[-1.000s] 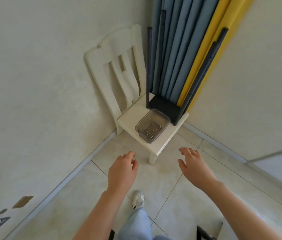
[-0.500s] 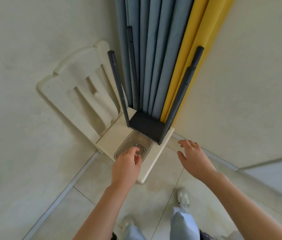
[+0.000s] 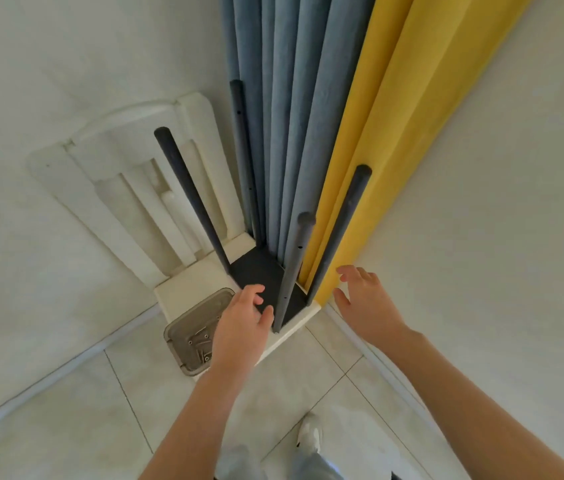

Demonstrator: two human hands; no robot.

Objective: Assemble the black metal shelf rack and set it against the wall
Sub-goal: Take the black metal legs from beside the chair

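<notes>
Screw tray [image 3: 193, 329] sat beside black rack [image 3: 256, 271] on white chair [image 3: 187, 289], curtains [image 3: 291, 98] behind, left hand [image 3: 239, 327] and right hand [image 3: 365, 303] spread empty, tiled floor [image 3: 65, 410].

A white chair [image 3: 183, 292] stands beside a blue curtain [image 3: 291, 98] and a yellow curtain [image 3: 394, 133].

Rack [image 3: 259, 275]: black metal, matt and smooth; posts [image 3: 190, 199] same finish.
Chair [image 3: 107, 199]: wood, painted off-white, low sheen.
Tray [image 3: 187, 320]: smoky clear plastic, smooth.
Screws [image 3: 200, 341]: bright metal.
Blue curtain [image 3: 294, 98]: cloth, soft nap, matt.
Yellow curtain [image 3: 394, 116]: cloth, matt, smoother.
Floor [image 3: 83, 410]: pale tiles, glossy.
Wall [image 3: 48, 64]: matt, faintly rough.
</notes>
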